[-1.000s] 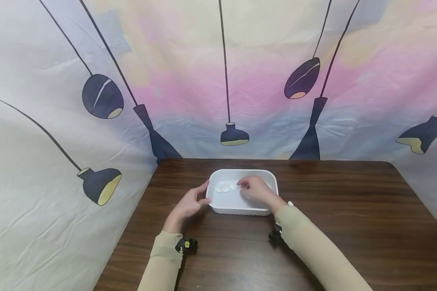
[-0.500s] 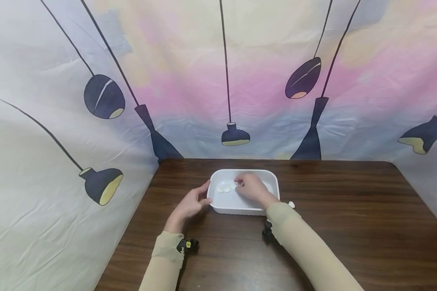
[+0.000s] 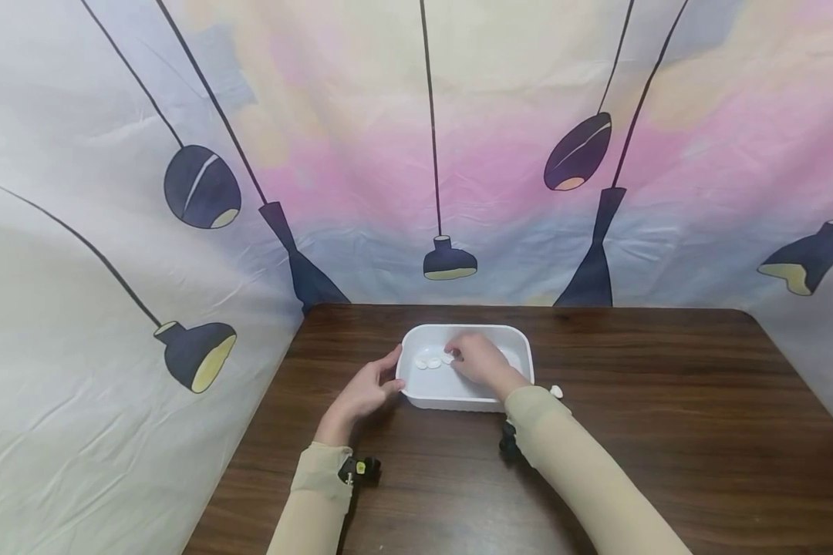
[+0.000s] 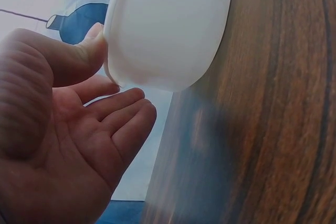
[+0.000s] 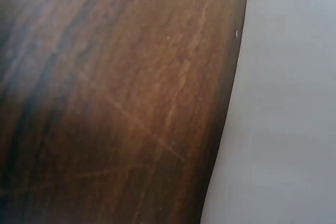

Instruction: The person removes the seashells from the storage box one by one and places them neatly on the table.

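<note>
A white rectangular tray stands near the table's far edge in the head view. My left hand rests against its left end, thumb and forefinger touching the rim. In the left wrist view, the other fingers of the left hand stretch out, apart from the tray. Inside the tray lies a row of small white oval pieces. Reaching over the near rim, my right hand pinches a white oval piece at the row's right end. Its fingertips partly cover that piece. The right wrist view shows no hand.
The brown wooden table extends to both sides of the tray. A small white object shows just beyond the right sleeve. Behind the table hangs a cloth printed with lamps. Each wrist wears a small black camera.
My right hand has shifted slightly left inside the tray, onto the right-hand end of the row of pieces. The left hand stays at the tray's left end.
</note>
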Motion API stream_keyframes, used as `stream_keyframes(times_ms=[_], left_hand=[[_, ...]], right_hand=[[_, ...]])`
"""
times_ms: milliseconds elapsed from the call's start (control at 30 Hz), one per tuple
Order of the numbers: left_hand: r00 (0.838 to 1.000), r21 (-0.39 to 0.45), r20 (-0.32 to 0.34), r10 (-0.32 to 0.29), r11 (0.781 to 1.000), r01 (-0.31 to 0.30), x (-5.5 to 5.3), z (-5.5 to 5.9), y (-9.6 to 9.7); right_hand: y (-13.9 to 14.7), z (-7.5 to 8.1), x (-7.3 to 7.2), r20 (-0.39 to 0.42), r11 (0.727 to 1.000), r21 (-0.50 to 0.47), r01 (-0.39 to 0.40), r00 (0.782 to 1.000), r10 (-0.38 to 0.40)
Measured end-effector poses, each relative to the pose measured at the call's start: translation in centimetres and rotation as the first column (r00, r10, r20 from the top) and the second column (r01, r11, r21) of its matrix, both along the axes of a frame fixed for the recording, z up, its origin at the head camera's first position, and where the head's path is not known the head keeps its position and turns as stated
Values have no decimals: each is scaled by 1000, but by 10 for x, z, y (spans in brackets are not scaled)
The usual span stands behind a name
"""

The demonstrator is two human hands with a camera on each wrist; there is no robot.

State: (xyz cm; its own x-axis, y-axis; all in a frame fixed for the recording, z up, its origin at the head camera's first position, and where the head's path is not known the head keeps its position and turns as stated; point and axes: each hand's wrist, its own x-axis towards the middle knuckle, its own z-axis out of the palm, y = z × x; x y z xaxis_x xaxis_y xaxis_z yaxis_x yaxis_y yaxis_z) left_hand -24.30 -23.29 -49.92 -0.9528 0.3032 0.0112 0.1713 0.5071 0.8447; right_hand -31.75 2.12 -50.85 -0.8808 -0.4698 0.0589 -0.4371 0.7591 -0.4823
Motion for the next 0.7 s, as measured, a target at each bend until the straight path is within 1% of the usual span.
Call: stream_keyframes(times_ms=[200,433,600,700], left_hand=[[1000,2,4,17,1000,-17,0,-2,-1],[1000,-2,5,16,1000,-16,0,-1,-1],[1000,-9,10,18,1000,-18,0,-1,-2],[1000,-3,14,14,1000,-14,0,-1,-2]], right_hand=[[0,1,1,-15,1000,-18,-21,1000,21],[1,2,2,-1,998,-57,1,1000,-2],[2,1,2,-19,997,-62,-43,999,42],[2,1,2,-30,998,-47,-52,998,51]])
